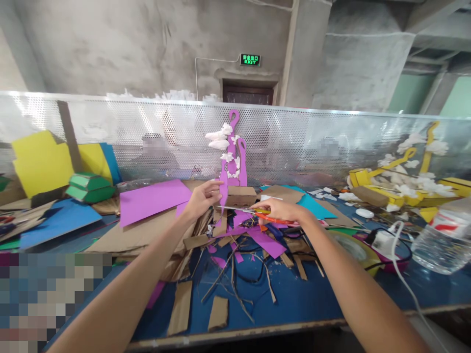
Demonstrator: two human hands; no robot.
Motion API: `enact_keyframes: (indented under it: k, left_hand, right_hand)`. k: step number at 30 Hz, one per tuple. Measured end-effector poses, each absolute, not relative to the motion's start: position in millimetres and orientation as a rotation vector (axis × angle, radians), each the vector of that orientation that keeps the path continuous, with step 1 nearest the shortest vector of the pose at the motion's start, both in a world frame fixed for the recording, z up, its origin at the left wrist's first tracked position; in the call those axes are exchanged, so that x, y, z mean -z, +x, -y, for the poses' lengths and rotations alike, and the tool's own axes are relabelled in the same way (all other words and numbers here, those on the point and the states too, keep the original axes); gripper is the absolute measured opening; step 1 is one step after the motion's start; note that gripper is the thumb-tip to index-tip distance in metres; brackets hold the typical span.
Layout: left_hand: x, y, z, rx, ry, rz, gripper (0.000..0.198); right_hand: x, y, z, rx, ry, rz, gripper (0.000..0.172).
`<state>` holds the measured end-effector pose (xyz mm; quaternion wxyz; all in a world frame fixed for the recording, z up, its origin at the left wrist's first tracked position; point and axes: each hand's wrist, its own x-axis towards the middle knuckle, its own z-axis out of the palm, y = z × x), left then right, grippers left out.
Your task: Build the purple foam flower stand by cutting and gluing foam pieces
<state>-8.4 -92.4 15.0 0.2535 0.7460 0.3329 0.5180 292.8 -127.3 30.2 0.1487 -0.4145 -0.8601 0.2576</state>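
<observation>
My left hand [201, 197] pinches the lower edge of a tall purple paper cut-out [232, 162] that stands upright with white paper flowers stuck on it. My right hand [282, 212] is closed round red-handled scissors [257, 214], whose blades point left toward the base of the cut-out. A small brown cardboard box [241, 195] sits at the foot of the purple piece, between my two hands. Purple offcuts [265, 242] lie just under my right hand.
Cardboard strips and scraps [218, 312] litter the blue table [294, 299]. A purple sheet [152, 198] and yellow and green paper shapes lie at left. A yellow model with white flowers [406, 184] stands at right, near a plastic bottle [441, 240] and a white cable [403, 279]. A perforated metal screen [312, 142] backs the table.
</observation>
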Motion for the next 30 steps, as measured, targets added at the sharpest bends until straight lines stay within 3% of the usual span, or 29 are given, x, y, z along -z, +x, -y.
enact_keyframes:
  k: [17,30]
  left_hand:
    - [-15.9,-2.2,97.4,-1.336,2.054,-0.882,0.049]
    - [-15.4,0.8,99.2,-1.323,2.038,-0.938,0.047]
  right_hand:
    - [-25.0,291.6,121.5,-0.828,-1.145,2.487,0.061]
    - [-18.6,293.1,115.8,-0.911,-1.159,2.526,0.072]
